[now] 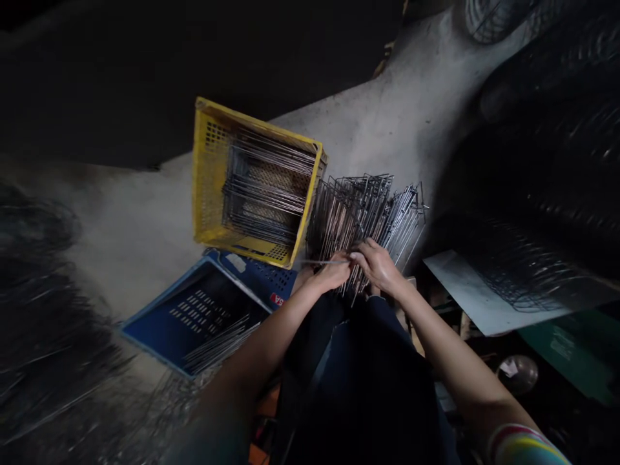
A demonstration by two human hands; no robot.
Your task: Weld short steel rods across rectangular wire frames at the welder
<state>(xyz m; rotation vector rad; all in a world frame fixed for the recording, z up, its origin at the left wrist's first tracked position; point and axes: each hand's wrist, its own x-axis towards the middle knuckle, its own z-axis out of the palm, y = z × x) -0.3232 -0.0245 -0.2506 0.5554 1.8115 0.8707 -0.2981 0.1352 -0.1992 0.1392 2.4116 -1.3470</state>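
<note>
A large bundle of bent metal wire pieces (368, 210) stands on the concrete floor in front of my knees. My left hand (332, 271) is closed in a pinch on a single thin wire (317, 261) that sticks out to the left. My right hand (378, 265) is closed around the near ends of the wires in the bundle. Both hands touch each other at the bundle's lower edge, above my dark trousers.
A yellow plastic crate (208, 174) holding wire pieces lies tipped to the left of the bundle. A blue crate (165, 316) with a few wires sits below it. Dark wire fan guards (542, 168) are stacked on the right, over a pale sheet (465, 290). More wire heaps lie at far left.
</note>
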